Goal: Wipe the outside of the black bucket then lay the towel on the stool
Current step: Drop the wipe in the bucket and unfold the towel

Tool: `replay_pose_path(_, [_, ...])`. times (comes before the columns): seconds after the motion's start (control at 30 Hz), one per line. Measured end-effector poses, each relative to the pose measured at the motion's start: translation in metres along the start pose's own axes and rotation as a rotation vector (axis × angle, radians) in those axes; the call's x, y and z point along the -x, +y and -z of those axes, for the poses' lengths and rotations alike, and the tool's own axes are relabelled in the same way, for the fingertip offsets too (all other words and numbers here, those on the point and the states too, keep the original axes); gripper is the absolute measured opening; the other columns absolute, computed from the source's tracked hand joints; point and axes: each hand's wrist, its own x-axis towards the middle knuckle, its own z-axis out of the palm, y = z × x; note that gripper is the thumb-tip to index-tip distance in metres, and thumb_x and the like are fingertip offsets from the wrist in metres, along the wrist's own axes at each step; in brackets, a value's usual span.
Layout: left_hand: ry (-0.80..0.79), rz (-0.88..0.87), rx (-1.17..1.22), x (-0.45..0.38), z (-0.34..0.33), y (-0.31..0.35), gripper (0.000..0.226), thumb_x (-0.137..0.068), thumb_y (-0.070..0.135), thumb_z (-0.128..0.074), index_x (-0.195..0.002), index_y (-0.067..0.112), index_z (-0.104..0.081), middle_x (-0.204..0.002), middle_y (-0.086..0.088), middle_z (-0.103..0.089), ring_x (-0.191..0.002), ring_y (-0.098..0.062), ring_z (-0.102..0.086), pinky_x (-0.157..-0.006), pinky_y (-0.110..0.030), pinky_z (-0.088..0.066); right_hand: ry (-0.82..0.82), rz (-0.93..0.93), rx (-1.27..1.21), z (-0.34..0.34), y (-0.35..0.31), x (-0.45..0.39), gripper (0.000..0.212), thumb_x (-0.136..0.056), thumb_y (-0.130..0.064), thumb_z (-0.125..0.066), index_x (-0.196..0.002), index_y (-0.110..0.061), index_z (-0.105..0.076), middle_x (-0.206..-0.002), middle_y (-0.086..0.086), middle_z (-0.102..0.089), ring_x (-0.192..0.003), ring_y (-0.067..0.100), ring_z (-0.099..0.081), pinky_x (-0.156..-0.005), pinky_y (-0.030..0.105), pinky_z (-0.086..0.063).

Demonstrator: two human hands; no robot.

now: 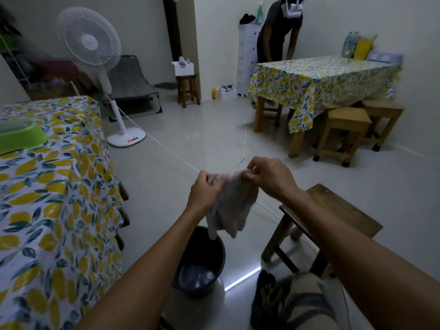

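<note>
A pale grey towel hangs in the air in front of me, pinched at its top edge by both hands. My left hand grips its left corner and my right hand grips its right corner. The towel's lower tip dangles just over the rim of the black bucket, which stands upright on the floor below my left forearm with something pale inside. A dark wooden stool stands to the right of the bucket, under my right forearm, its seat bare.
A table with a lemon-print cloth and a green basin is close on my left. A white cord crosses the floor from a standing fan. Another person leans over a far table with stools beside it.
</note>
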Motion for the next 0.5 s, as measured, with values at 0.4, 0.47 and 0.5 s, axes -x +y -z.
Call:
replay_pose_path(0.4, [-0.067,-0.298,-0.040,0.005,-0.005,0.069,0.028,-0.097,0.029,-0.067,-0.123,0.022,-0.058,-0.114,0.001,-0.066,-0.104,-0.019,-0.067,-0.081,-0.032,-0.061,-0.180,-0.029,-0.575,0.052,-0.041,-0.019,0.046,-0.084,-0.042,-0.080,-0.118,-0.015,-0.063,-0.109,0.005,-0.071,-0.100,0.019,-0.072,-0.085,0.038,-0.063])
replay_pose_path(0.47, [-0.052,-0.263,-0.028,0.000,-0.003,0.077,0.025,-0.098,0.027,-0.066,-0.121,0.021,-0.057,-0.114,-0.001,-0.065,-0.103,-0.021,-0.066,-0.082,-0.041,-0.063,-0.229,-0.029,-0.665,0.062,-0.042,-0.015,0.046,-0.087,-0.026,-0.080,-0.125,-0.013,-0.059,-0.111,0.006,-0.069,-0.101,0.020,-0.072,-0.085,0.035,-0.062])
replay_pose_path(0.5, [-0.057,-0.254,-0.017,-0.002,-0.003,0.080,0.026,-0.098,0.026,-0.066,-0.122,0.022,-0.056,-0.115,-0.003,-0.065,-0.104,-0.023,-0.067,-0.082,-0.045,-0.063,-0.236,-0.030,-0.697,0.065,-0.042,-0.015,0.045,-0.088,-0.020,-0.079,-0.126,-0.011,-0.058,-0.111,0.006,-0.070,-0.101,0.020,-0.072,-0.084,0.034,-0.062])
